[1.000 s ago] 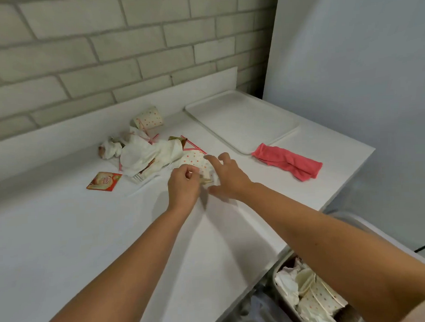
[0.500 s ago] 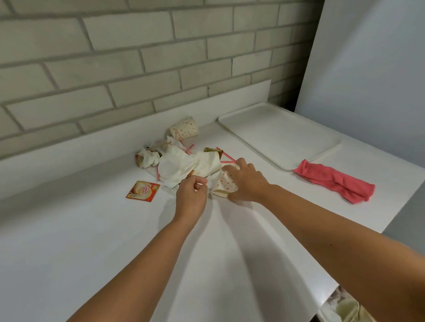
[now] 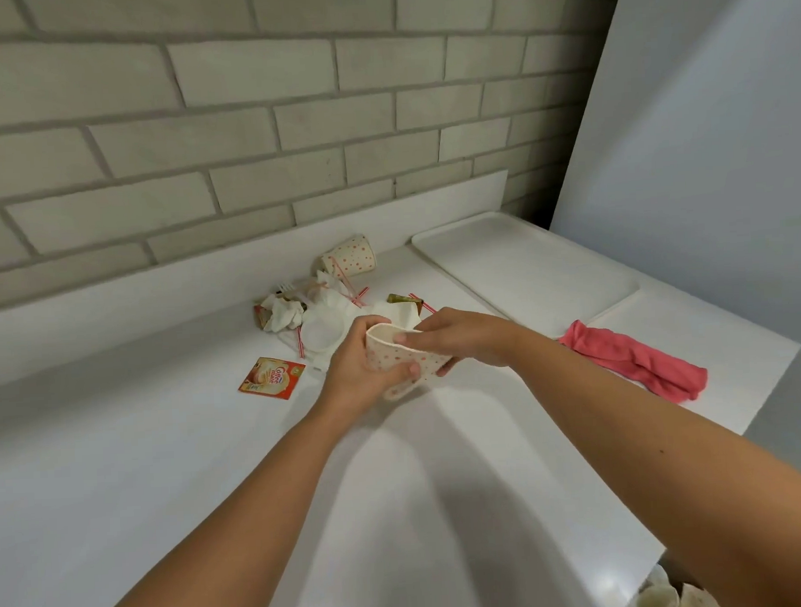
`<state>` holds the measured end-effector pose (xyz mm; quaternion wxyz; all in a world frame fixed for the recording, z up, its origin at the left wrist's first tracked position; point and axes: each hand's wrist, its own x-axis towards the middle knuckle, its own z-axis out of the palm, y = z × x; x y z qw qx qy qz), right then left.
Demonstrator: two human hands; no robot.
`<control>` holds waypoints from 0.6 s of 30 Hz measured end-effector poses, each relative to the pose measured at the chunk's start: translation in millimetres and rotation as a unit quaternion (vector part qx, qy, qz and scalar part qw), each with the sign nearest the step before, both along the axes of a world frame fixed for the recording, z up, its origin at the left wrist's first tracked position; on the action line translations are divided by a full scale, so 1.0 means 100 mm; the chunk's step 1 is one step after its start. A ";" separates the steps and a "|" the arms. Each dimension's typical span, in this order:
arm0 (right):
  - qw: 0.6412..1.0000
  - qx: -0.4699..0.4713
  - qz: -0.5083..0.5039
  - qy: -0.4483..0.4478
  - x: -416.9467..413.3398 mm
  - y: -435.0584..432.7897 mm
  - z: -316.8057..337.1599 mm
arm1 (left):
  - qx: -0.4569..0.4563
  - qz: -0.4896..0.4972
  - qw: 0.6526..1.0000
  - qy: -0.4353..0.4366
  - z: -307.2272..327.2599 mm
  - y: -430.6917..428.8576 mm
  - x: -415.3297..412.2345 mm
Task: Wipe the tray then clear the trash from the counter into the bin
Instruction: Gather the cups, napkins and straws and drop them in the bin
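Note:
Both hands hold a white paper cup with red dots [image 3: 403, 358] just above the white counter [image 3: 166, 451]. My left hand [image 3: 360, 374] wraps its left side and my right hand [image 3: 464, 341] grips its rim and right side. Behind them lies a trash pile: crumpled napkins [image 3: 293, 315], a plastic lid [image 3: 324, 336], red-striped straws [image 3: 359, 296] and a second dotted cup [image 3: 348, 259] on its side. An orange creamer sachet [image 3: 272, 378] lies left of my hands. The white tray [image 3: 525, 265] sits at the back right.
A pink cloth [image 3: 635, 366] lies on the counter right of my hands, near the tray's front corner. The bin [image 3: 668, 599] with discarded cups shows at the bottom right, below the counter edge. A brick wall backs the counter; a white panel stands at right.
The dotted cup has been lifted off the counter and both hands now hold it, drawn slightly toward me. The view has shifted left, so the bin has mostly slipped out of frame.

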<state>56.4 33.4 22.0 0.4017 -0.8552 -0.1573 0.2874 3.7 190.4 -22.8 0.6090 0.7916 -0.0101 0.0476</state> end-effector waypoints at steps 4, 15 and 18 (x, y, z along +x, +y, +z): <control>0.997 0.063 -0.003 0.039 0.07 0.13 0.01 | -0.013 0.038 0.999 -0.008 0.01 0.14 0.00; 0.956 -0.109 -0.231 -0.141 0.54 0.43 -0.31 | -0.034 0.115 0.993 -0.018 0.02 0.34 -0.01; 0.950 -0.142 -0.230 -0.159 0.57 0.46 -0.38 | -0.010 0.120 0.993 -0.020 0.02 0.35 0.03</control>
